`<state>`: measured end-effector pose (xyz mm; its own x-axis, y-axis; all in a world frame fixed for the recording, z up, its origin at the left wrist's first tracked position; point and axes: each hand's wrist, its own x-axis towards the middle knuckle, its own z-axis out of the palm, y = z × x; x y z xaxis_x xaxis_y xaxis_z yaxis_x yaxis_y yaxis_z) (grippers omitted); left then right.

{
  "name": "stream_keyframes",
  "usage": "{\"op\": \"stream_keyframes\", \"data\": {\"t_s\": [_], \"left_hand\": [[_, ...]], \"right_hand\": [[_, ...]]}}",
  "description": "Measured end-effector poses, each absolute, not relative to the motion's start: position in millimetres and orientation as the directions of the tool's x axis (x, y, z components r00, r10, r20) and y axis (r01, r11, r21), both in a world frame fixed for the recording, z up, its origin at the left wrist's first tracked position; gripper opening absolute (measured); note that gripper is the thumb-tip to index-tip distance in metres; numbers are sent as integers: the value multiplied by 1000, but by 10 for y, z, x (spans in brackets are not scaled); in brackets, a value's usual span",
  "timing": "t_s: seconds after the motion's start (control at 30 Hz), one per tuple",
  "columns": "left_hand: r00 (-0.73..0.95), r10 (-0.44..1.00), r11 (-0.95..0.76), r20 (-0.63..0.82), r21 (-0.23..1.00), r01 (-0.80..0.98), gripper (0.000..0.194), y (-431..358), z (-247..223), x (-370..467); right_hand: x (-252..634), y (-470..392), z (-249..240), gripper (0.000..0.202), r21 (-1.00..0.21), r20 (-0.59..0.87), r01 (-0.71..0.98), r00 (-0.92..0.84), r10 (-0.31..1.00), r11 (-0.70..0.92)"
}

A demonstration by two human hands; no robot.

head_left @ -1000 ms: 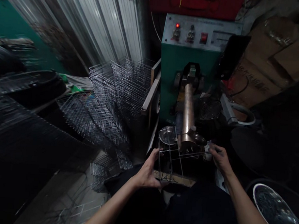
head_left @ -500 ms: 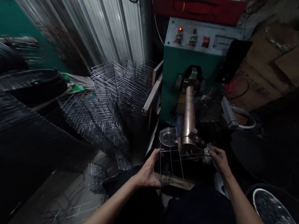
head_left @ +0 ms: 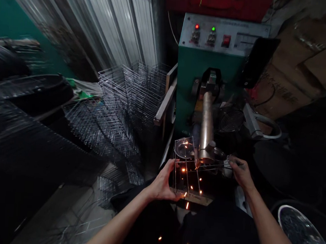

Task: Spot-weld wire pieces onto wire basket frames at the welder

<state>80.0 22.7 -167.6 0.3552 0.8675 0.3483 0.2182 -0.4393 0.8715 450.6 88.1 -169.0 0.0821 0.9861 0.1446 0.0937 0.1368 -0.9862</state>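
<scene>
My left hand (head_left: pixel 162 183) is closed around the left side of a small wire rack (head_left: pixel 186 175), with the thumb near its upper wire. My right hand (head_left: pixel 240 172) pinches thin wire at the right; whether it is a loose piece or part of the rack I cannot tell. Between the hands, the rack meets the electrode tip (head_left: pixel 196 162) below the copper-coloured arm (head_left: pixel 207 121) of a spot welder (head_left: pixel 189 71). Orange sparks fly from this contact, down past the rack and over my lap.
Stacks of bent wire racks (head_left: pixel 131 93) stand at the left, with more wire pieces (head_left: pixel 85 228) on the floor. A metal bowl (head_left: pixel 303 228) with small dark pieces is at lower right. Cardboard boxes (head_left: pixel 288 82) and a dark phone-like slab (head_left: pixel 259 62) are beside the welder.
Sparks have appeared at the electrode tip, and a green lamp on the welder's panel has lit beside the red one. Both hands keep nearly the same places on the wire.
</scene>
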Motion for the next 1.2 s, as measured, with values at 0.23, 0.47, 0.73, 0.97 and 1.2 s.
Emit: {"op": "stream_keyframes", "data": {"t_s": [0.23, 0.47, 0.73, 0.97, 1.2], "left_hand": [[395, 870, -396, 296, 896, 199, 121, 227, -1652, 751], [396, 892, -346, 220, 895, 282, 118, 236, -1620, 706], [394, 893, -341, 216, 896, 283, 110, 228, -1517, 774], [394, 908, -286, 145, 900, 329, 109, 216, -1496, 747], [381, 919, -244, 99, 904, 352, 116, 251, -1499, 781]], "right_hand": [[4663, 710, -1452, 43, -893, 293, 398, 160, 943, 210], [6087, -1618, -2155, 55, -491, 281, 749, 620, 732, -446], [6496, -2844, -3254, 50, -157, -282, 724, 619, 733, -671], [6294, -2834, -2855, 46, -25, -433, 746, 593, 680, -666], [6132, -3318, -2789, 43, -274, -93, 741, 614, 784, -613]]}}
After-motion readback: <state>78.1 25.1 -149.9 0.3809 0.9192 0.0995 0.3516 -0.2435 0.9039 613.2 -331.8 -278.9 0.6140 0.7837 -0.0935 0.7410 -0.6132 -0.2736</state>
